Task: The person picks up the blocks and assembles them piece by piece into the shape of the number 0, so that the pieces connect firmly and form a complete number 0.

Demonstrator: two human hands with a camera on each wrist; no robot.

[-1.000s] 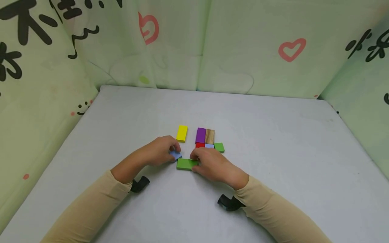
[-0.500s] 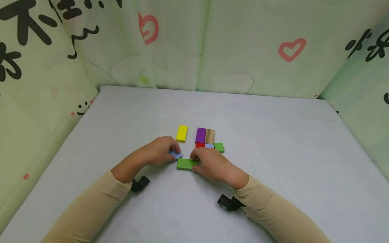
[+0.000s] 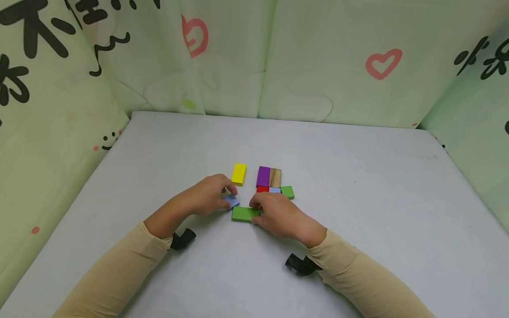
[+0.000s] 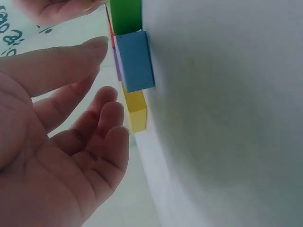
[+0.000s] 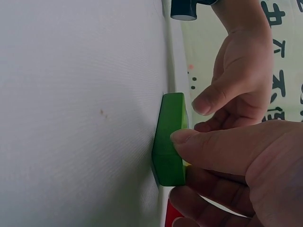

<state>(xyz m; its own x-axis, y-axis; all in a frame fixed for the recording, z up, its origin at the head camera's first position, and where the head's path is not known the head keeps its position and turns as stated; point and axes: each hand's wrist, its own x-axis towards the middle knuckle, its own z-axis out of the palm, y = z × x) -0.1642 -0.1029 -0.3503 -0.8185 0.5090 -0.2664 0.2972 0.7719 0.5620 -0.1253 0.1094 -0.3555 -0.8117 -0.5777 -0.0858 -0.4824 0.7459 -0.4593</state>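
Observation:
A long green block (image 3: 244, 214) lies on the table, its right end pinched between the thumb and fingers of my right hand (image 3: 280, 216). In the right wrist view, the thumb presses the upper edge of that green block (image 5: 169, 142). Against its far left corner sits a light blue block (image 3: 233, 202), set at an angle. My left hand (image 3: 207, 195) hovers right beside the blue block, thumb and fingers spread apart. In the left wrist view nothing is between the fingers of this hand (image 4: 71, 123), and the blue block (image 4: 136, 61) stands just past the thumb tip.
A yellow block (image 3: 239, 174) lies beyond my left hand. Behind my right hand, a purple block (image 3: 263, 176) and a wood-grain block (image 3: 275, 178) adjoin red (image 3: 262, 189), light blue (image 3: 275, 190) and small green (image 3: 287, 192) ones. A printed curtain (image 3: 310, 57) surrounds the white table (image 3: 358, 221).
My left hand has lifted slightly and its fingers have loosened from the light blue block, which now shows more. The right hand and green block stay in place.

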